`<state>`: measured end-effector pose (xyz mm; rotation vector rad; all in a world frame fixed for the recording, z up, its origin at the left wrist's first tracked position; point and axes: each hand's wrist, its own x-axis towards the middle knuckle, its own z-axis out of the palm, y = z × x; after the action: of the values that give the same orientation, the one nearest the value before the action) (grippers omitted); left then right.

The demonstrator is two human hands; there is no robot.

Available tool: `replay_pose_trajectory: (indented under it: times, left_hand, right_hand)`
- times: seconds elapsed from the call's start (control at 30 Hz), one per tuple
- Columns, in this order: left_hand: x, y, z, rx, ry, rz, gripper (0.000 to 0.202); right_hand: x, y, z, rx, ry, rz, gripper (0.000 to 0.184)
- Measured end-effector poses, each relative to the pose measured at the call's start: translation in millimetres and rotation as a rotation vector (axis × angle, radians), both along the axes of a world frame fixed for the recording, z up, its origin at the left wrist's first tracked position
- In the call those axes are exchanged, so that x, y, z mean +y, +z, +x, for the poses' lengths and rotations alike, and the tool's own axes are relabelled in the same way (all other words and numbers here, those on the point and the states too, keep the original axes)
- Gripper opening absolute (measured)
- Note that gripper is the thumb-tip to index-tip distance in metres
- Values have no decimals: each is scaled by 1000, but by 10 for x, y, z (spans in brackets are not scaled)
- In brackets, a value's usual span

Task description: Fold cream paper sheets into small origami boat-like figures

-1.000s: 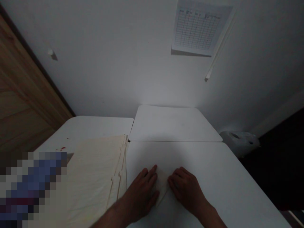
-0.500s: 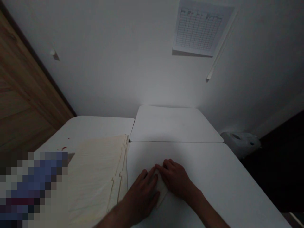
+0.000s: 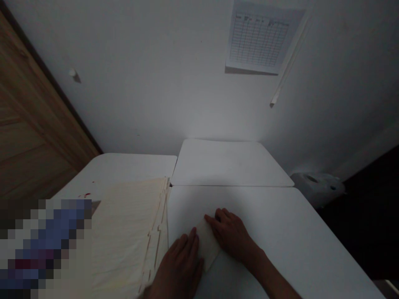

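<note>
At the far left stands a brown wooden door panel [image 3: 28, 141] with a visible grain. Beside it, on the table, lies a flat stack of cream cloth sheets [image 3: 127, 224], finely wrinkled, with its layered right edges stepped and slightly uneven.

Just right of that stack the left hand [image 3: 181, 268] lies palm down, fingers straight and close together. Its fingertips rest on the left edge of a small off-white folded piece [image 3: 208, 248].

This piece lies flat on the near middle of the smooth white table [image 3: 296, 236], between the two hands. It is thin, sharp-edged and set at a slant, with one corner pointing towards the person. In the dim light I cannot tell whether it is paper or cloth.

The right hand [image 3: 232, 236] also lies flat, with its fingers spread a little and pressing on the piece's upper right edge. Neither hand grips anything.

Behind them a second white tabletop with rounded corners [image 3: 230, 162] butts against the first. On the plain wall above hangs a printed grid chart [image 3: 258, 39].
</note>
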<state>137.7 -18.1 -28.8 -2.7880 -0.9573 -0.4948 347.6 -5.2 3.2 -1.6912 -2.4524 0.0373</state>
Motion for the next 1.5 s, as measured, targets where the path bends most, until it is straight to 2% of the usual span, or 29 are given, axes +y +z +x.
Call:
replay_pose_trajectory:
  times: [0.1,0.3,0.5,0.67,0.8,0.9,1.0,1.17,1.33,1.5]
  left_hand:
    - [-42,9,-78,3,-10,-2,41]
    - [-138,-58,-231,-25,25,95,46]
    - [-165,-42,-269,-14,5,103,41]
    - [-80,57,-200,-10,-63,18,31]
    - [53,171,2,30,20,-29,27]
    - [144,215,140,67,-43,-74,26]
    - [189,184,171,34,-116,-123,24]
    - [154,82,64,-30,-125,-169,30]
    - [119,104,16,-34,-127,-207,33]
    - [151,120,29,-39,-115,-250,37]
  right_hand:
    - [-3,9,-4,1,-1,4,38]
    - [-1,-19,-4,-14,-6,24,38]
    - [-6,-50,-1,-12,-12,32,38]
    - [-3,-51,-6,-4,-14,37,37]
    - [-9,-37,-2,4,-16,33,37]
    - [-14,-32,-1,11,-19,38,38]
    - [-11,-43,-4,18,-22,42,38]
    - [-8,-63,-3,31,-29,36,38]
    - [-23,-38,5,41,-33,21,39]
    - [-19,-19,22,66,-32,33,33]
